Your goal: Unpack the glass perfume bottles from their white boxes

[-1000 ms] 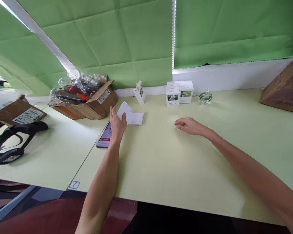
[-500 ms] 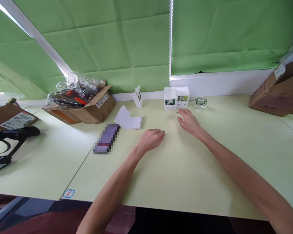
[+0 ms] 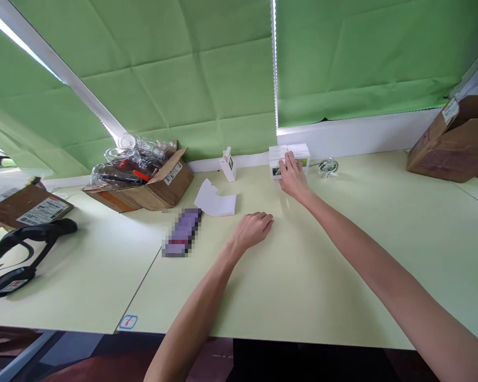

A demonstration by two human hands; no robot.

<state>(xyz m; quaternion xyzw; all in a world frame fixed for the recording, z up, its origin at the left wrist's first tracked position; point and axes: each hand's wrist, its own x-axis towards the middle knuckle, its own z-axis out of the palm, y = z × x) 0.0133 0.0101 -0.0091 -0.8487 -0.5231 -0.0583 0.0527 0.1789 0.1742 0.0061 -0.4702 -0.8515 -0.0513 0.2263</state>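
Observation:
My right hand (image 3: 292, 178) lies against the top and front of a stack of white product boxes (image 3: 289, 159) with flower pictures, its fingers spread and partly hiding the front labels. My left hand (image 3: 253, 231) rests on the pale green table (image 3: 322, 276), loosely curled and holding nothing. Just left of it lies a phone (image 3: 182, 232), its screen pixelated. Behind the phone is a flat white card (image 3: 215, 199), and a small upright white box (image 3: 228, 165) stands farther back.
A clear glass object (image 3: 329, 167) stands right of the stack. An open cardboard box (image 3: 143, 185) holds plastic-wrapped glassware. Further cardboard parcels (image 3: 454, 140) (image 3: 27, 209) lie at both ends, with a black strap object (image 3: 24, 260) at left. Green blinds (image 3: 183, 79) hang behind.
My right hand has moved forward onto the white boxes. My left hand has moved right, off the phone and card, leaving the phone uncovered.

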